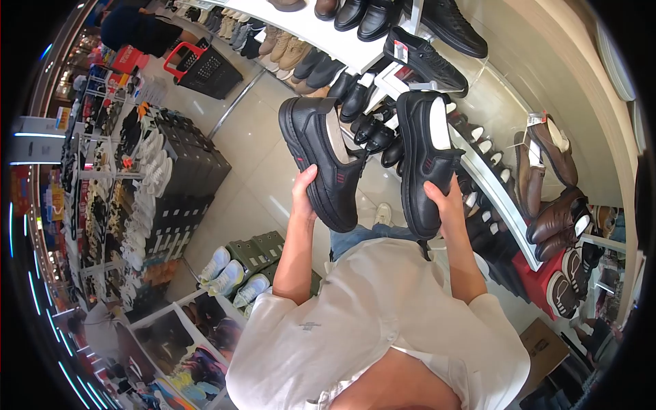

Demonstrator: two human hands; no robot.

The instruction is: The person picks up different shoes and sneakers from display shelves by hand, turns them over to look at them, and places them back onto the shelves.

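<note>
Two black leather shoes with small red marks on their sides are held up side by side in front of my body. My left hand (304, 191) is closed round the toe half of the left black shoe (318, 154), its thumb on the side. The right black shoe (418, 154) sits in my right hand (445, 201), the thumb pressed on its upper near the toe. Pale filling shows inside the opening of each shoe. The heels point away from me, and the two shoes do not touch.
A white curved shelf (492, 167) with dark shoes runs ahead and right. Brown shoes (557, 219) stand at its right end. Stacked black boxes (184, 171) and racks fill the left. A person (140, 31) stands beside a black basket (208, 72). Green boxes (249, 253) hold pale sneakers.
</note>
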